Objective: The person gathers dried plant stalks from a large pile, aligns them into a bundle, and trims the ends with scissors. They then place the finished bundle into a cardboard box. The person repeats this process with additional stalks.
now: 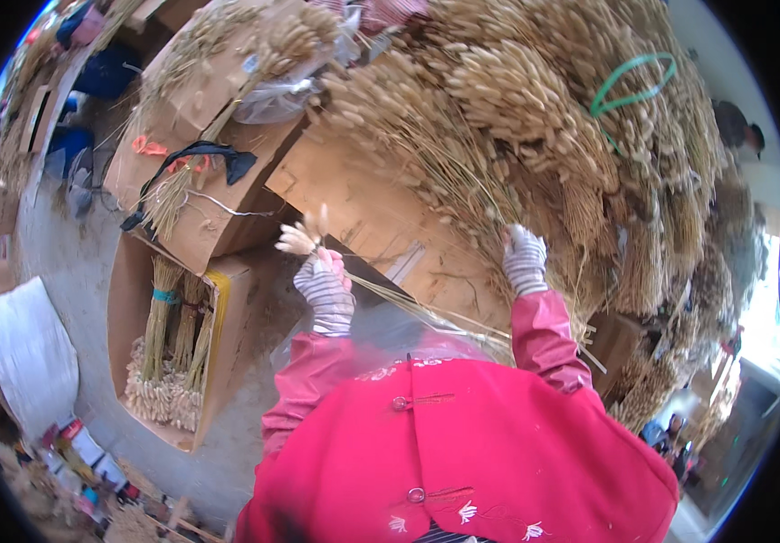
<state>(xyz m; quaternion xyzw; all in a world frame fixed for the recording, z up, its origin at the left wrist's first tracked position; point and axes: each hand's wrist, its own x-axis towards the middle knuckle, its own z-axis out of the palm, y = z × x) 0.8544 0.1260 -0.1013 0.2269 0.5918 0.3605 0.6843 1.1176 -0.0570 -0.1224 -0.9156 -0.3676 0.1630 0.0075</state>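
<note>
My left hand (pixel 326 288), in a striped glove with bare fingertips, grips a small bunch of dried bunny-tail grass (pixel 300 237). Its pale fluffy heads point up and left, while the thin stems (pixel 424 312) trail to the lower right in front of my body. My right hand (pixel 524 258), gloved alike, has its fingers curled at the stems of a large loose heap of the same dried grass (pixel 417 136). Just what the right fingertips pinch is partly hidden. Between the hands lies a wooden board tabletop (pixel 369 197) with stray bits of stem.
On the left, a cardboard box (pixel 227 339) holds tied bundles, heads down (pixel 166 380). Above it, another carton (pixel 227 224) carries a black strap (pixel 193 153) and more grass. A green tie loop (pixel 634 85) rests on the heap. Other people are far right.
</note>
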